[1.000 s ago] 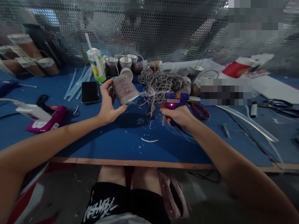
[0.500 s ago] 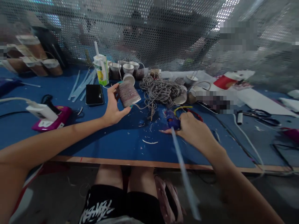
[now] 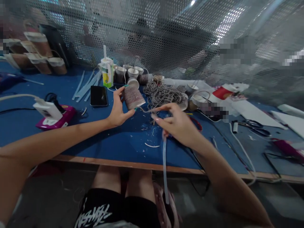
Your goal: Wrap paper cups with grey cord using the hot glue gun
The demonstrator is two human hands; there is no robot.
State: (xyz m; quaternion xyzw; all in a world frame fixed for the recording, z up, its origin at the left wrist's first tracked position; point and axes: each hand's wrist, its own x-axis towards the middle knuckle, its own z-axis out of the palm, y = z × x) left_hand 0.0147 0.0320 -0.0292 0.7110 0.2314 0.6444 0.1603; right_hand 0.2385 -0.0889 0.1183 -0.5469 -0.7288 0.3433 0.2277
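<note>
My left hand (image 3: pixel 118 110) holds a paper cup (image 3: pixel 133 96) on its side, fingers at one end and thumb at the other. Rows of grey-brown cord are wrapped around the cup's wall. From the cup a loose length of cord (image 3: pixel 145 110) runs right to my right hand (image 3: pixel 178 123), whose thumb and index finger close around it. Out from under that hand sticks a long translucent glue stick (image 3: pixel 165 167), reaching past the table edge. The blue glue gun it sits in is mostly hidden behind my right hand. Behind lies a tangled heap of cord (image 3: pixel 163 95).
Several cord-wrapped cups (image 3: pixel 120 74) stand behind, beside a drink carton (image 3: pixel 107 72). A phone (image 3: pixel 98 96), spare glue sticks (image 3: pixel 88 85) and a purple power strip (image 3: pixel 55 117) lie left. Scissors (image 3: pixel 257 126) and cables are right. A perforated metal screen (image 3: pixel 154 41) rises behind the table.
My right hand has moved left from the glue gun to the loose cord by the cup. The glue stick's tail has swung left. My left hand still holds the cup.
</note>
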